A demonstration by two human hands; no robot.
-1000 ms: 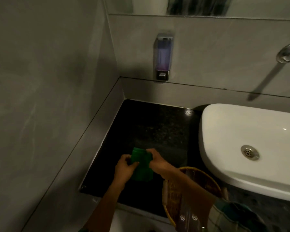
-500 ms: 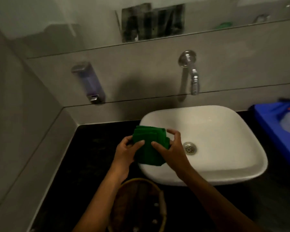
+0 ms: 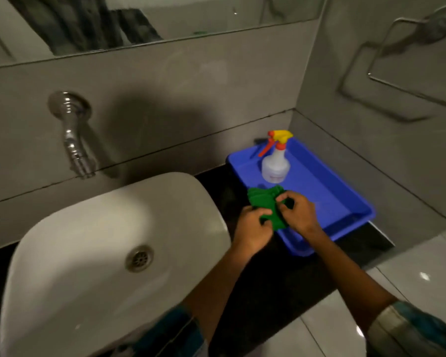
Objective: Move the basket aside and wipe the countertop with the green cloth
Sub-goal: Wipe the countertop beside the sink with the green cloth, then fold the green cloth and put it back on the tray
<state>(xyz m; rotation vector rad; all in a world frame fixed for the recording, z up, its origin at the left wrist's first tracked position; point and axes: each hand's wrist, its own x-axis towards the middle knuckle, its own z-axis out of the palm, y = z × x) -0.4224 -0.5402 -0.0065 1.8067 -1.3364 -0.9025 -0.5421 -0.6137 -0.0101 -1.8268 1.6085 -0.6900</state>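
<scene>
A folded green cloth [image 3: 262, 202] is held between both hands, over the near left corner of a blue tray [image 3: 327, 191]. My left hand [image 3: 252, 231] grips its lower left edge. My right hand [image 3: 298, 213] pinches its right side. The black countertop [image 3: 281, 282] runs under my forearms, right of the white sink [image 3: 88, 253]. The wicker basket is out of view.
A spray bottle [image 3: 276, 163] with a red and yellow trigger stands in the blue tray. A chrome tap [image 3: 72, 140] juts from the wall above the sink. A towel bar [image 3: 410, 73] hangs on the right wall. White floor tiles [image 3: 410, 269] lie below the counter's edge.
Both hands carried the green cloth from the left side of the counter, across the sink, to the blue tray on the right. The view swung right and the basket left the frame.
</scene>
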